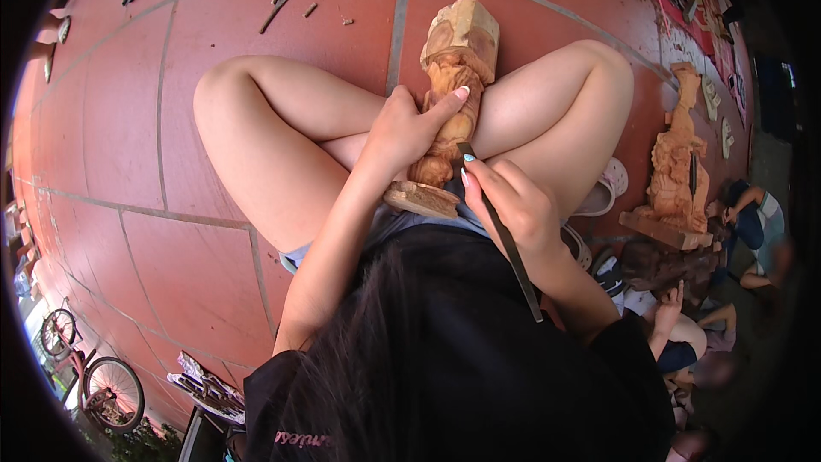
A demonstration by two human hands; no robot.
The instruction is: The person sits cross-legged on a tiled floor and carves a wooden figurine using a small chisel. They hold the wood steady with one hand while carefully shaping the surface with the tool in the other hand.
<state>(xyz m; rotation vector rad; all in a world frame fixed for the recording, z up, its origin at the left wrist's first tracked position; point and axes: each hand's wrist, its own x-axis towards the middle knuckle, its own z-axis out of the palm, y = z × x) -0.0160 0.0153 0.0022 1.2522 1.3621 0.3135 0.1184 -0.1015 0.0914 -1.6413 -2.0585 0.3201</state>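
Note:
A carved wooden figure (451, 77) rests between my crossed legs, its blocky uncarved end pointing away from me and its flat base close to my lap. My left hand (406, 130) is wrapped round the middle of the figure, with the thumb lying along its top. In my right hand (517, 205) is a long, thin dark metal chisel (511, 248), pinched near its front end. The chisel's tip touches or nearly touches the carving, just on my side of the left thumb. Its shank slants back past my right wrist. The fingers of my left hand beneath the wood are hidden.
Red tiles (205, 265) cover the floor, with several small wood scraps (278, 10) beyond my knees. A larger wooden carving (680, 167) stands at the right, near pale clogs (611, 184). Other people (684, 334) sit lower right. A bicycle (111, 393) is at the lower left.

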